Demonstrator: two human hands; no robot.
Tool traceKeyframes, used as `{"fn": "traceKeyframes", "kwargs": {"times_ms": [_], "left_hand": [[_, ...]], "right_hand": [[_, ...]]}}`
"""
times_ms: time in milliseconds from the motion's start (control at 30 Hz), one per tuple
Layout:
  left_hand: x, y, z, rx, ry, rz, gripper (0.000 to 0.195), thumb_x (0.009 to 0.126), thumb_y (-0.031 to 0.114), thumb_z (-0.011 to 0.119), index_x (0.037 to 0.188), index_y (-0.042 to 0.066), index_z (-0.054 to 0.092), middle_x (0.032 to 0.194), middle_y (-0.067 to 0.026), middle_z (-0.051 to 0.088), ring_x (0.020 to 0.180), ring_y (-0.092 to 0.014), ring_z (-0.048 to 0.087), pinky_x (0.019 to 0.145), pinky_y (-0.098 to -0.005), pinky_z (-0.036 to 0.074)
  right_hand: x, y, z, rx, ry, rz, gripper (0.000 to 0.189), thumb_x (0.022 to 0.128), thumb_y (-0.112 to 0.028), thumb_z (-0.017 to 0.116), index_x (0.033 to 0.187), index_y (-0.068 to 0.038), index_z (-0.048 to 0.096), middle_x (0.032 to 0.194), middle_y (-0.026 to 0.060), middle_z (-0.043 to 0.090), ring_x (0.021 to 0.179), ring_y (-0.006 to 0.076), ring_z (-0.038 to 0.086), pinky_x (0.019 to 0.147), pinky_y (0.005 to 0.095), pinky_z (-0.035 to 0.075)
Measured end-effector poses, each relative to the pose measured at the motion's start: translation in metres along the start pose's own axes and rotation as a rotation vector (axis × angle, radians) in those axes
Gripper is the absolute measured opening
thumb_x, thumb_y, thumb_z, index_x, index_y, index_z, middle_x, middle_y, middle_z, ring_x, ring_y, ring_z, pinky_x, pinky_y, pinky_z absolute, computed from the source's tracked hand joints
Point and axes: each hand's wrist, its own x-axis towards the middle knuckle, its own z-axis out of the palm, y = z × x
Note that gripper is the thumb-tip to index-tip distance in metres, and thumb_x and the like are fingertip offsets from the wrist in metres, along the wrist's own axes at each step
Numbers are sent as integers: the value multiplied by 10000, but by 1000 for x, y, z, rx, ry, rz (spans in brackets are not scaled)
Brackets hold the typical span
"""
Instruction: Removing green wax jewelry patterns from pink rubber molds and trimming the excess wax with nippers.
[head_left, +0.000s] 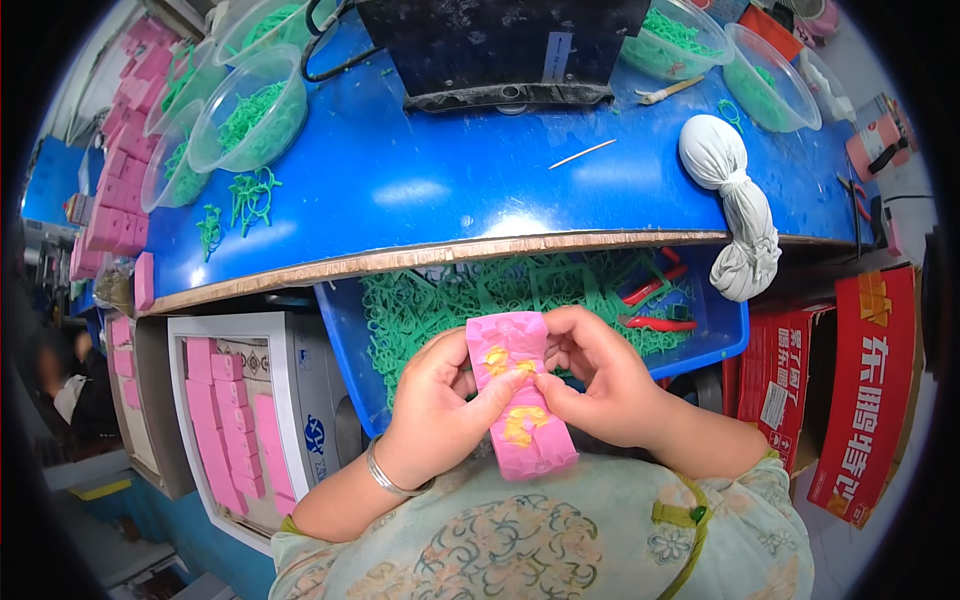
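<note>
In front of my torso, a pink rubber mould (534, 454) lies spread out as a long strip with patches of yellow (526, 424) on its inner face. My left hand (448, 397) grips its left side, the thumb pressed on the middle of the strip. From the right, my right hand (604, 375) pinches the same mould with its thumb beside the left one. The fingers behind the strip are partly hidden. Beneath both hands is a blue tray (346, 360) full of green wax pieces (420, 307). Red-handled pliers (658, 324) rest on these at the right.
A blue-topped table (450, 180) carries a black machine (495, 52), clear bowls (281, 124) of green wax, a wooden stick (583, 154) and a knotted white cloth bag (739, 202) overhanging its edge. Pink blocks fill a white box (283, 420). Red cartons (862, 390) stand right; a person (82, 382) is far left.
</note>
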Motion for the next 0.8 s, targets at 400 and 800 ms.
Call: {"fn": "traceKeyframes", "kwargs": {"times_ms": [400,800], "left_hand": [[-1,-5,1,-70,-42,-24,305,842,-19,560,1138,-44,493,1093,-88,536,998,-144,553,858,-285,476],[4,6,-13,636,-169,331,250,852,84,576,1077,-16,535,949,-100,530,826,-143,530,710,-278,460]], "right_hand": [[-2,-1,3,-18,95,14,227,833,-33,575,1045,12,505,952,61,514,814,99,528,689,235,446],[-2,-1,3,110,112,82,178,855,-83,583,1004,-8,520,918,43,502,795,74,507,627,197,443]]}}
